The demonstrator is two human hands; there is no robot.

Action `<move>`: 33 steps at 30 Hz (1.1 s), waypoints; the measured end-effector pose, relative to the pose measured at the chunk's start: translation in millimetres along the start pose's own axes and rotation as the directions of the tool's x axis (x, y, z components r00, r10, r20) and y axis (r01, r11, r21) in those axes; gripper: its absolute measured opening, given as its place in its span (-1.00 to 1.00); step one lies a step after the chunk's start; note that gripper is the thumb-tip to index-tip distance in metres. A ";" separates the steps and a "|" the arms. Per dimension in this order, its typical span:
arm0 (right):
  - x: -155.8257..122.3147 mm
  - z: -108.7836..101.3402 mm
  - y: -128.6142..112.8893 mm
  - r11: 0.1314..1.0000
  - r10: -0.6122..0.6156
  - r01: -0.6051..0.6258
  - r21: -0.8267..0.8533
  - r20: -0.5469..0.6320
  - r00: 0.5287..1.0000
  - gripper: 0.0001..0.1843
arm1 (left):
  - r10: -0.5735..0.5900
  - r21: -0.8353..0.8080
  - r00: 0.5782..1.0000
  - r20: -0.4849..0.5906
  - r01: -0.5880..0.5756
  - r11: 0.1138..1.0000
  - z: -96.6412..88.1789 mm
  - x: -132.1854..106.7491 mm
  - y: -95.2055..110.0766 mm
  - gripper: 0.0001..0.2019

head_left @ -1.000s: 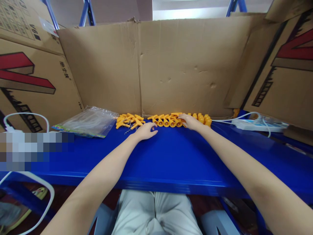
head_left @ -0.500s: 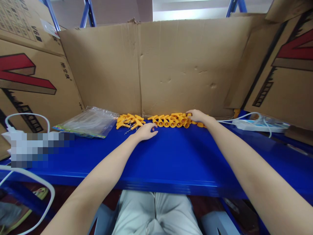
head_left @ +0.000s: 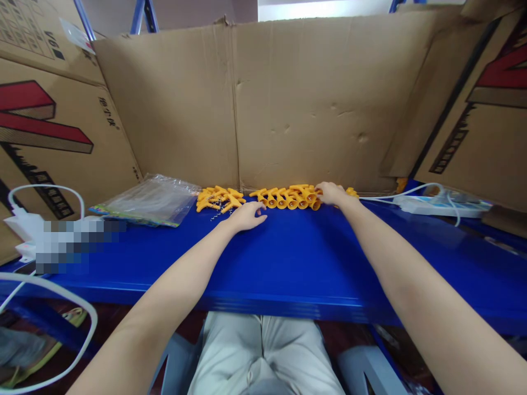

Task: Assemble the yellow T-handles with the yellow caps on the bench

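My left hand (head_left: pixel 247 216) rests on the blue tabletop at the left end of a row of yellow funnel-shaped pieces (head_left: pixel 292 203). Its thumb stands apart from the fingers, and nothing shows in it. The row lies on its side, stacked two high at the right, with round openings facing me. At that right end my right hand (head_left: pixel 332 194) has its fingers curled on a yellow funnel-shaped piece (head_left: pixel 315 204); the fingertips are partly hidden. Left of the row lie yellow T-shaped handles (head_left: pixel 218 197) in a pile, some with wavy metal spirals (head_left: pixel 214 215).
Cardboard (head_left: pixel 321 104) walls off the back of the blue table (head_left: pixel 280 258). Clear plastic bags (head_left: pixel 150 200) lie at the left. A white power strip (head_left: pixel 436 207) with cables is at the right; a white charger (head_left: pixel 27 226) is far left. More yellow pieces (head_left: pixel 352 192) sit beyond my right hand.
The view has tilted down a little, so the boxes sit higher in the frame. Both hands stay at nearly the same spots by the row.
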State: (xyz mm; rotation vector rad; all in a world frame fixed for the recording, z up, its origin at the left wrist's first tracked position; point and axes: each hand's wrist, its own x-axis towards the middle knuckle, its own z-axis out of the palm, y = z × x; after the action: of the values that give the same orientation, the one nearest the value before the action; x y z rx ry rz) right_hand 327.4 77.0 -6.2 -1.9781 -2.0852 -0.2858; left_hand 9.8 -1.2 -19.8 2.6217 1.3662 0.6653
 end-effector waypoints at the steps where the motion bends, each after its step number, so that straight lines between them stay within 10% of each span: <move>1: -0.9 0.1 0.3 1.000 -0.006 0.006 -0.005 -0.011 1.000 -0.68 | 0.004 0.002 1.000 -0.002 -0.004 1.000 0.0 0.1 0.0 -0.68; 33: -17.7 0.8 4.6 0.912 0.287 -0.246 0.329 -0.079 0.955 -0.81 | -0.008 0.009 1.000 0.016 0.008 1.000 -0.9 -0.4 2.8 -0.68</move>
State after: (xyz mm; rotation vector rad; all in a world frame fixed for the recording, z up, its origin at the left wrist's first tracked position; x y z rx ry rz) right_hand 332.8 60.8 -12.7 -1.9584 -1.6370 -0.0184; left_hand 11.3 -3.2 -18.2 2.6215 1.3773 0.6370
